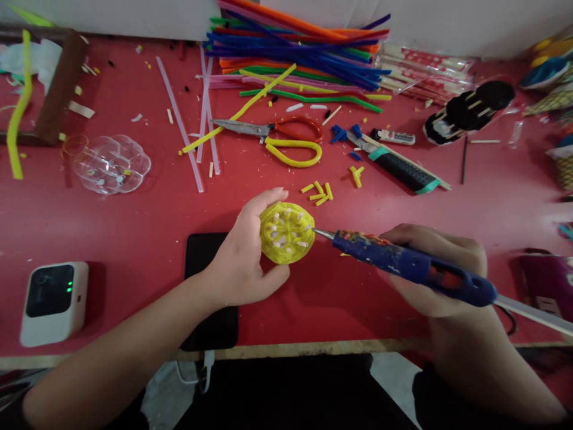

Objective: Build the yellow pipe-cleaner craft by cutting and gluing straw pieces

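Note:
My left hand is closed around a round yellow pipe-cleaner disc studded with small white stick ends, holding it just above the red table. My right hand grips a blue glue gun. Its metal nozzle touches the disc's right edge. A glue stick juts out of the gun's back end toward the lower right.
A black phone lies under my left wrist and a white device with green lights sits at the left. Scissors, a utility knife, cut yellow bits, a clear plastic tray and a heap of coloured pipe cleaners lie farther back.

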A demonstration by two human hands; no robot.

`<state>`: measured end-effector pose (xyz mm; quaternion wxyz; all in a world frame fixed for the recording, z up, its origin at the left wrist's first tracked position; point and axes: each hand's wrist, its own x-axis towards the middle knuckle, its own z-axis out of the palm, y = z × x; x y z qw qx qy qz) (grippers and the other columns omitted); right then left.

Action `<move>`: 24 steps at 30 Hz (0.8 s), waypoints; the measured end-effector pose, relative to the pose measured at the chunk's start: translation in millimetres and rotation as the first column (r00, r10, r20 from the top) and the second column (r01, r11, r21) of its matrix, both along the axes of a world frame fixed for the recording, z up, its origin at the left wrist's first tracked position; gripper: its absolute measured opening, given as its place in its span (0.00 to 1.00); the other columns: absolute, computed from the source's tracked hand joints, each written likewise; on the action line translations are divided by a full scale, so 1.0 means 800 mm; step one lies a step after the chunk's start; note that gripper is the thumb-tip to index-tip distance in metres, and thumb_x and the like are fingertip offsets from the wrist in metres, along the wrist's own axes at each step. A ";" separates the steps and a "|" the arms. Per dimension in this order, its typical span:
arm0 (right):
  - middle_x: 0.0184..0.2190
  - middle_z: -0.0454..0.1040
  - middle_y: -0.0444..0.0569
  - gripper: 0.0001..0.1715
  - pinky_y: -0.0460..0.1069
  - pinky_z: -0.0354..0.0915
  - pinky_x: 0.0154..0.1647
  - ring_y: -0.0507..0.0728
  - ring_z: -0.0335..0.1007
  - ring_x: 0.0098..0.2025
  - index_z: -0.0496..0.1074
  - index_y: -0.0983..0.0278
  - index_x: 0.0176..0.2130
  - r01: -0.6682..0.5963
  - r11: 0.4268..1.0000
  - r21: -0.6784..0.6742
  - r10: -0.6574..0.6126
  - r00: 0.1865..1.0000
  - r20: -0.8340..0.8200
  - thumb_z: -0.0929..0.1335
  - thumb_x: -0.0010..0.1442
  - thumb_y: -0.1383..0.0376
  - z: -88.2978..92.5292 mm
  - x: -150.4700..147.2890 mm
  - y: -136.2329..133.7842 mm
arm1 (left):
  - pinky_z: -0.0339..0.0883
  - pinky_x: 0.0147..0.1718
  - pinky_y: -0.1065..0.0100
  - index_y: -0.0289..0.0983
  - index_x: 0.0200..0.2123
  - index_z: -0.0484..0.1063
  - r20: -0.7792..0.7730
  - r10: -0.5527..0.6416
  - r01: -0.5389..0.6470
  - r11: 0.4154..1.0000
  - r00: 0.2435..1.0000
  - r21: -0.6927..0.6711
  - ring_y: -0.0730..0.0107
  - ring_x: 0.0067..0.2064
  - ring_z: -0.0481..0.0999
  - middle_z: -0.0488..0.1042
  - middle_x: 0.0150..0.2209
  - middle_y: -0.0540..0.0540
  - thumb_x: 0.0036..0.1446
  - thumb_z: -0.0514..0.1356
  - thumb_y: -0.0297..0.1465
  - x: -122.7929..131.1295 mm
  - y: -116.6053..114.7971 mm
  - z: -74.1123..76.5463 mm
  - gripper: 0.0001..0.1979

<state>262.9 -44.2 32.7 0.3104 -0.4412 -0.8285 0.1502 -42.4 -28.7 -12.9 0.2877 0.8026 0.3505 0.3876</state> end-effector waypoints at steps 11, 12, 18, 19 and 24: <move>0.40 0.82 0.56 0.26 0.61 0.73 0.42 0.67 0.80 0.43 0.71 0.56 0.52 0.138 0.988 0.075 -0.157 0.870 0.467 0.64 0.55 0.72 -0.006 0.112 0.013 | 0.69 0.68 0.38 0.39 0.74 0.44 0.106 0.018 -0.013 0.999 0.994 -0.046 0.45 0.69 0.71 0.66 0.66 0.28 0.56 0.61 0.17 -0.003 0.001 -0.006 0.46; 0.40 0.82 0.56 0.26 0.62 0.72 0.44 0.67 0.80 0.44 0.72 0.55 0.50 0.161 0.987 0.027 -0.154 0.861 0.486 0.64 0.54 0.73 -0.011 0.120 0.012 | 0.68 0.68 0.37 0.40 0.74 0.45 0.110 0.021 -0.015 0.998 0.994 -0.055 0.45 0.70 0.70 0.65 0.67 0.29 0.56 0.60 0.17 -0.003 0.001 -0.006 0.46; 0.47 0.82 0.61 0.28 0.66 0.69 0.51 0.69 0.78 0.52 0.78 0.49 0.46 0.255 0.958 -0.130 -0.157 0.848 0.506 0.66 0.52 0.75 -0.029 0.168 0.010 | 0.69 0.67 0.37 0.43 0.74 0.47 0.138 0.074 -0.067 0.996 0.988 -0.051 0.45 0.68 0.71 0.62 0.69 0.31 0.54 0.62 0.18 -0.004 0.004 -0.013 0.48; 0.47 0.82 0.61 0.29 0.65 0.69 0.51 0.69 0.78 0.52 0.77 0.49 0.47 0.244 0.964 -0.109 -0.160 0.852 0.499 0.66 0.51 0.75 -0.026 0.173 0.010 | 0.69 0.67 0.37 0.43 0.74 0.47 0.144 0.069 -0.061 0.997 0.987 -0.055 0.45 0.68 0.71 0.62 0.69 0.31 0.53 0.62 0.18 -0.005 0.004 -0.014 0.48; 0.45 0.83 0.61 0.23 0.64 0.69 0.50 0.69 0.79 0.49 0.74 0.52 0.48 0.223 0.964 0.143 -0.265 0.836 0.481 0.66 0.55 0.72 0.012 0.134 0.015 | 0.63 0.70 0.33 0.42 0.73 0.51 0.149 0.077 -0.073 0.997 0.986 -0.034 0.44 0.70 0.68 0.63 0.69 0.33 0.50 0.62 0.22 -0.008 0.003 -0.011 0.48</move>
